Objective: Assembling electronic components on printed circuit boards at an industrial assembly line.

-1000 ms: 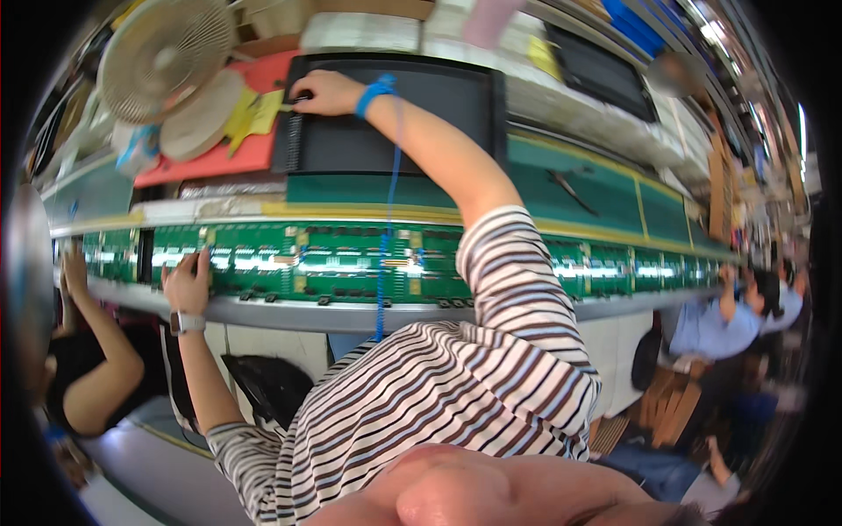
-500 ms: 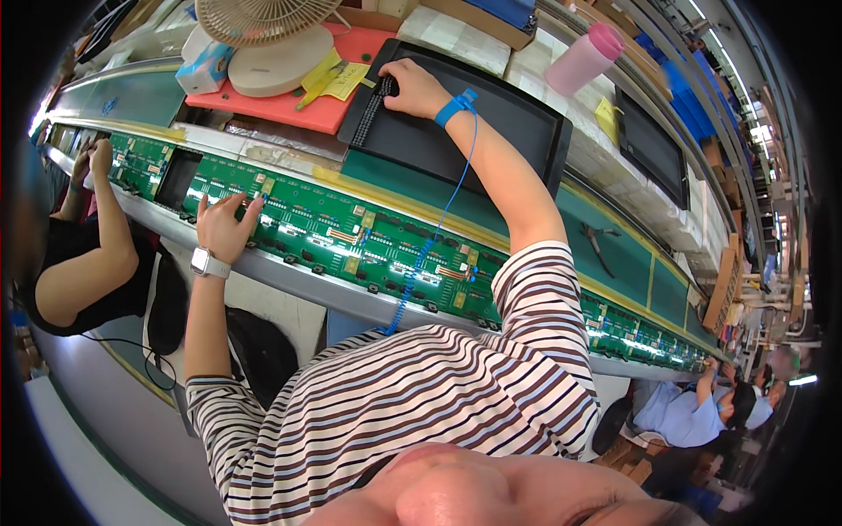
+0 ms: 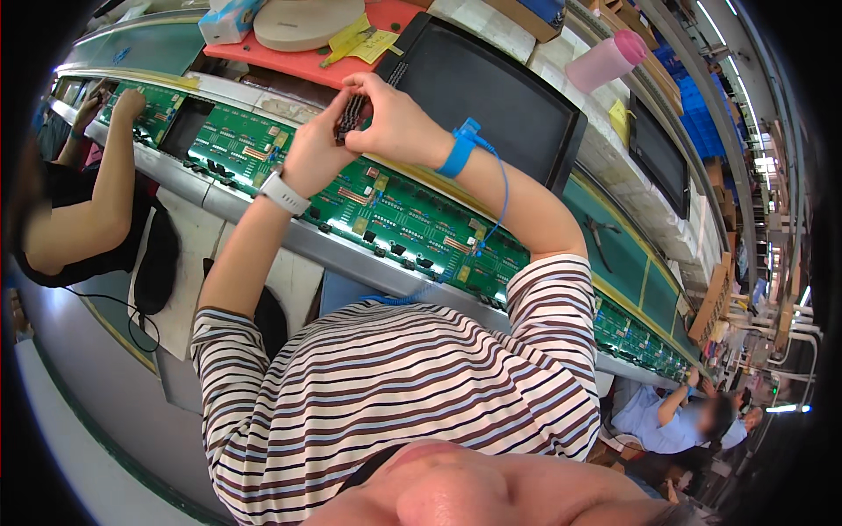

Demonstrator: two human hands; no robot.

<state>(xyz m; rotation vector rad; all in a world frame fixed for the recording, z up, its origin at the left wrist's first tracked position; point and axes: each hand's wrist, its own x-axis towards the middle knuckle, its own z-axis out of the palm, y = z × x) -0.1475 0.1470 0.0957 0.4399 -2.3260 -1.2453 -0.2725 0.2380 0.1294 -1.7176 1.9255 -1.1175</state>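
My left hand (image 3: 317,151) and my right hand (image 3: 396,123) meet above the row of green circuit boards (image 3: 403,209). Between them is a cluster of small black ribbed parts (image 3: 351,118), whose exact kind I cannot make out. Both hands have their fingers closed round this cluster, the right one from the far side. Beyond it lies a shallow black tray (image 3: 491,83), with more such parts (image 3: 397,74) along its left edge. A blue wrist strap (image 3: 458,156) with a cord circles my right wrist.
A pair of pliers (image 3: 601,241) lies on the green surface at the right. A pink bottle (image 3: 607,61) stands beyond the tray. Yellow notes (image 3: 364,44) lie on a red board (image 3: 303,60). A co-worker's arm (image 3: 110,188) reaches the line at the left.
My right hand has come from the tray's left edge toward me with the black parts. My left hand has left the board and moved right and up to meet it.
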